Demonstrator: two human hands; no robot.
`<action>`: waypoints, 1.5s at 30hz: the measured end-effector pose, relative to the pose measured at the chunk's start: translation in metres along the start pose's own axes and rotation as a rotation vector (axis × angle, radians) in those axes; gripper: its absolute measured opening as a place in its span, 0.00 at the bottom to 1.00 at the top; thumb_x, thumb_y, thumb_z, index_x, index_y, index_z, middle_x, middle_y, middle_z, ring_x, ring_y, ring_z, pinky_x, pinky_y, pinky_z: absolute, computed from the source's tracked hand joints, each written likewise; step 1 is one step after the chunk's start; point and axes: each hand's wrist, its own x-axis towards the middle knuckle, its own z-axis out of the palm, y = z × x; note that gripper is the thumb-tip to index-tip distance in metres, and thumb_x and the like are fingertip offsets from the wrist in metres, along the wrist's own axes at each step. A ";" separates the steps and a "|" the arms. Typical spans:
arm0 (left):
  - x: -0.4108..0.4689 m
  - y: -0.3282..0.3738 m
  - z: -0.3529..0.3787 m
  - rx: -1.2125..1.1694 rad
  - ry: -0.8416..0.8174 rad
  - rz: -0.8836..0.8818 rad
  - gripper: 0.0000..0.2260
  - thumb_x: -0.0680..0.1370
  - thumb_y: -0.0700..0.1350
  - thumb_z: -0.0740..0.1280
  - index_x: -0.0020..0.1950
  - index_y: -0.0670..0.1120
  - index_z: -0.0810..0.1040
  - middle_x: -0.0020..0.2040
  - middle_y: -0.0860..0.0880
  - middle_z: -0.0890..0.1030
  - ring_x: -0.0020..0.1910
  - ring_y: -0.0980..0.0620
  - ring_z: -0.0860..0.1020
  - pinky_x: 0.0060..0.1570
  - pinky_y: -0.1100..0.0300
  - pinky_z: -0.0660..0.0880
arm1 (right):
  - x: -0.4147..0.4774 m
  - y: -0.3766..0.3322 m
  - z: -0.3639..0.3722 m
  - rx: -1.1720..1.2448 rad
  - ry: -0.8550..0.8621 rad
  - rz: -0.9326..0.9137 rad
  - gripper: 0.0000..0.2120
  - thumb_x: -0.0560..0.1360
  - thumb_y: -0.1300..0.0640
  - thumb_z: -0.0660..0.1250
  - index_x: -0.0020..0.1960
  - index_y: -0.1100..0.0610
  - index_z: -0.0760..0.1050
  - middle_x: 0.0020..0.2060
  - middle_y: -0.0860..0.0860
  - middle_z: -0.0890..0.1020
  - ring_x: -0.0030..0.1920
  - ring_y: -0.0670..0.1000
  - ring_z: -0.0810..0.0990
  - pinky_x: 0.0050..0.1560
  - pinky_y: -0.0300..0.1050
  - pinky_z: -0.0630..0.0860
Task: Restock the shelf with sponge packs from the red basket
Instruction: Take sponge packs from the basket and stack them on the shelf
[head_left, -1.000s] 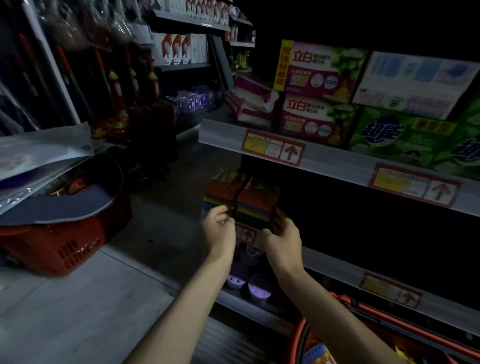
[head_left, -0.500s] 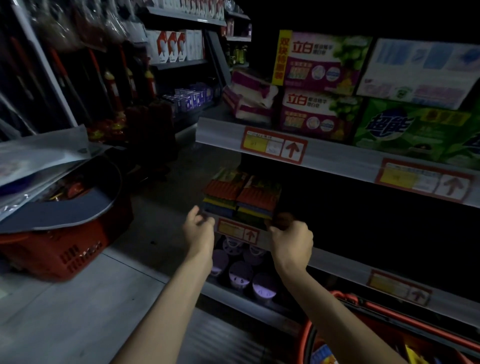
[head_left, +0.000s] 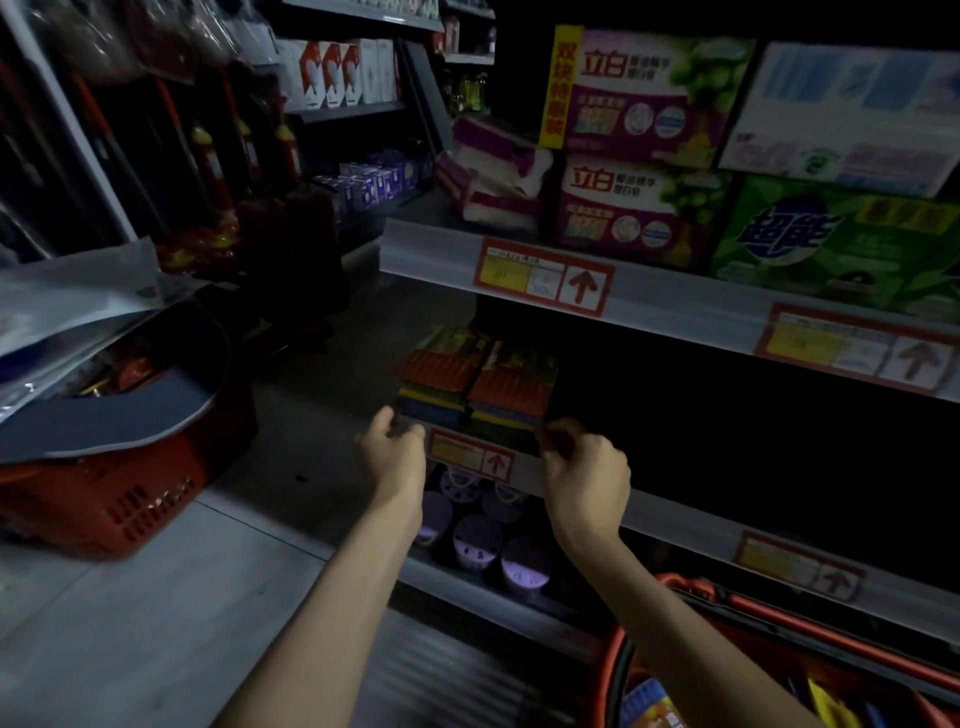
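Reaching toward two side-by-side stacks of film-wrapped sponge packs (head_left: 475, 384) layered in orange, yellow, blue and green, the person works at the front lip of the grey metal middle shelf (head_left: 691, 522), dead ahead at twelve o'clock. The left hand (head_left: 392, 452) has its fingers curled at the lower left corner of the left stack, and the right hand (head_left: 587, 473) is curled the same way at the lower right corner of the right stack. The dim light makes it impossible to tell whether either hand pinches the wrap or merely nudges it. A red-and-yellow paper price label (head_left: 470, 457) sits between the hands, with round purple-lidded tubs (head_left: 475, 535) on the shelf below. An orange-red plastic basket (head_left: 670, 584) holding colourful packs lies at five o'clock, and a second red slotted basket (head_left: 119, 499) under grey sheets sits at nine o'clock. Such packs likely feel light, soft and springy under slick film, so they are best squeezed flat across their sides, not plucked by the loose wrap.
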 end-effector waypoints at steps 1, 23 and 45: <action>0.000 0.000 0.000 0.005 0.005 0.009 0.23 0.82 0.37 0.64 0.77 0.45 0.68 0.77 0.46 0.65 0.73 0.45 0.69 0.62 0.59 0.65 | 0.000 0.001 0.000 -0.010 -0.005 -0.018 0.07 0.79 0.53 0.71 0.55 0.53 0.84 0.42 0.55 0.87 0.44 0.60 0.85 0.41 0.50 0.78; -0.003 0.003 -0.002 0.042 -0.007 0.033 0.24 0.83 0.36 0.62 0.80 0.45 0.65 0.79 0.47 0.67 0.77 0.46 0.66 0.72 0.52 0.65 | 0.003 0.016 0.004 0.043 -0.061 -0.123 0.08 0.80 0.53 0.69 0.56 0.54 0.82 0.43 0.56 0.87 0.44 0.61 0.85 0.39 0.50 0.77; -0.082 0.006 -0.028 0.252 -0.216 0.250 0.17 0.80 0.37 0.68 0.67 0.48 0.77 0.63 0.47 0.79 0.56 0.53 0.77 0.51 0.63 0.73 | -0.019 0.024 -0.050 0.144 -0.128 -0.145 0.13 0.77 0.49 0.72 0.60 0.51 0.83 0.55 0.46 0.86 0.57 0.47 0.83 0.54 0.44 0.79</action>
